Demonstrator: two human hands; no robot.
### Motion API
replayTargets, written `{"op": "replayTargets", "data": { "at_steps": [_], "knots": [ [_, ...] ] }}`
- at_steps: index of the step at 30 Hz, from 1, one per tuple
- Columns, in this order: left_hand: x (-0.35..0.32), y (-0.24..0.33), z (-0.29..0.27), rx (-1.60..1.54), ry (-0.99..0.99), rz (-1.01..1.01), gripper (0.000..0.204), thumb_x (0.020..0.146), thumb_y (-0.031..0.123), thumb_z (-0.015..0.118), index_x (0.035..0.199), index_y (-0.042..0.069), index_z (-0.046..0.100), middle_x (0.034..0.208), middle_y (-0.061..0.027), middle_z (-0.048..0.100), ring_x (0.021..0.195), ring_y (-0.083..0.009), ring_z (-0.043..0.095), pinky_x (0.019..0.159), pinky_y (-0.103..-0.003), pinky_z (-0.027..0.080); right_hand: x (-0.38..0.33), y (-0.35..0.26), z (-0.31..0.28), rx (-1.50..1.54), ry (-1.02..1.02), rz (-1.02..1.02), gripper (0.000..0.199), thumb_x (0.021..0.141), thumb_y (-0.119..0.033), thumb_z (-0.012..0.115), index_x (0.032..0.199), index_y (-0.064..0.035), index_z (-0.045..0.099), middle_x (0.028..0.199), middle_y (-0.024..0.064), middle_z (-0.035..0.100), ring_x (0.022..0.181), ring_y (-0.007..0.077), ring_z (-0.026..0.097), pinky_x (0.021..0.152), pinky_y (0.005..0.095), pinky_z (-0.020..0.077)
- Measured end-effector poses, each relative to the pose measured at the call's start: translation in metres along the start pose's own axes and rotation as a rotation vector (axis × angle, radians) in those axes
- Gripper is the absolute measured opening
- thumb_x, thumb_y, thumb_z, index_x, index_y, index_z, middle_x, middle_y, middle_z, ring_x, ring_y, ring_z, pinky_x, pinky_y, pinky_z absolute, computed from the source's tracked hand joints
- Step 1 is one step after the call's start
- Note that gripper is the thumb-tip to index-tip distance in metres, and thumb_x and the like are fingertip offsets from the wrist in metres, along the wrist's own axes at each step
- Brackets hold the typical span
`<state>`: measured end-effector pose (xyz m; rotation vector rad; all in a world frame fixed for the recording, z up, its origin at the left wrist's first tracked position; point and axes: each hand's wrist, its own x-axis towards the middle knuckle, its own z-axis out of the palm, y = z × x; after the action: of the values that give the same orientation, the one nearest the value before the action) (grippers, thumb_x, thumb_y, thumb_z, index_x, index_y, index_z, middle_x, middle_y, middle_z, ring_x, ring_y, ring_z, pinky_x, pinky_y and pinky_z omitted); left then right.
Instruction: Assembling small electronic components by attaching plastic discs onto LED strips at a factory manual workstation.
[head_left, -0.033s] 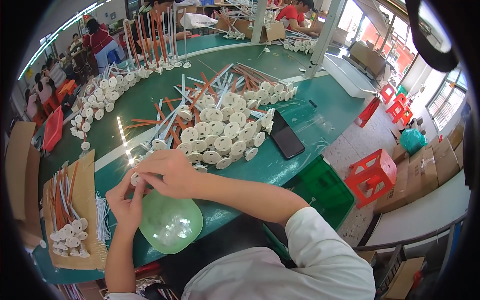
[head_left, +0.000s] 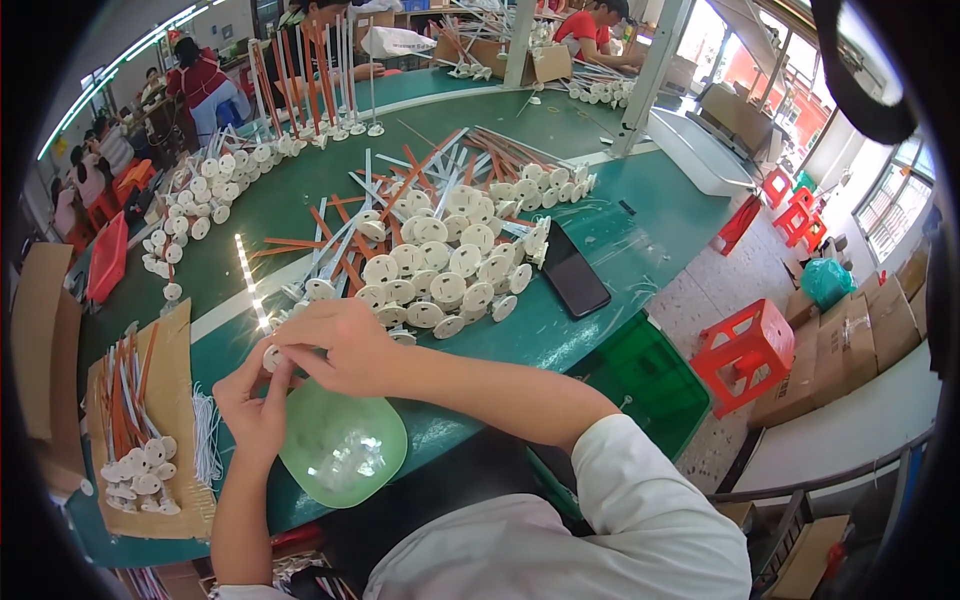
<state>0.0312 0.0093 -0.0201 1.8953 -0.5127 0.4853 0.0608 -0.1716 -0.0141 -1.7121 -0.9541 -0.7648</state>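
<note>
Watching from far off, I see my left hand (head_left: 245,405) pinch the round white base (head_left: 271,358) of a lit LED strip (head_left: 248,278) with thumb and finger. The strip points between eleven and twelve o'clock from that base. My right hand (head_left: 345,345) bends its fingers against the base; I can't tell if they pinch. From my hands, a green bowl (head_left: 312,425) with little clear bits sits at five o'clock, a pile of white round bases (head_left: 450,262) at two, and a cardboard sheet (head_left: 182,380) at eight.
</note>
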Motion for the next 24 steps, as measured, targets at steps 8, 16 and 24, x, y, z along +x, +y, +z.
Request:
{"op": "replayTargets", "data": {
  "at_steps": [8, 16, 24],
  "knots": [
    [0.0, 0.007, -0.01, 0.282, -0.011, 0.24, 0.032, 0.083, -0.004, 0.068, 0.115, -0.003, 0.068, 0.076, -0.0152, 0.071, 0.062, -0.0191, 0.071, 0.058, -0.027, 0.051, 0.003, -0.01, 0.0, -0.022, 0.035, -0.069, 0.018, 0.077, -0.002, 0.072, 0.095, -0.0042, 0.071, 0.09, 0.0105, 0.072, 0.077, 0.028, 0.07, 0.064, 0.0359, 0.055],
    [0.001, 0.008, -0.011, 0.154, 0.008, 0.15, 0.04, 0.086, 0.005, 0.07, 0.124, -0.002, 0.059, 0.091, -0.0162, 0.072, 0.079, -0.024, 0.073, 0.069, -0.03, 0.054, 0.004, -0.017, 0.004, -0.04, 0.144, -0.157, 0.018, 0.078, -0.001, 0.073, 0.095, -0.0031, 0.07, 0.094, 0.0117, 0.071, 0.076, 0.0289, 0.069, 0.064, 0.0341, 0.0553],
    [0.003, 0.002, -0.011, 0.097, -0.103, 0.126, 0.028, 0.096, 0.009, 0.059, 0.121, -0.002, 0.057, 0.102, -0.0177, 0.07, 0.089, -0.0211, 0.069, 0.082, -0.032, 0.052, 0.0, -0.022, 0.007, -0.021, 0.143, -0.052, 0.012, 0.08, -0.005, 0.07, 0.091, -0.0044, 0.066, 0.087, 0.011, 0.068, 0.073, 0.0305, 0.066, 0.062, 0.0376, 0.0537]
  ]
}}
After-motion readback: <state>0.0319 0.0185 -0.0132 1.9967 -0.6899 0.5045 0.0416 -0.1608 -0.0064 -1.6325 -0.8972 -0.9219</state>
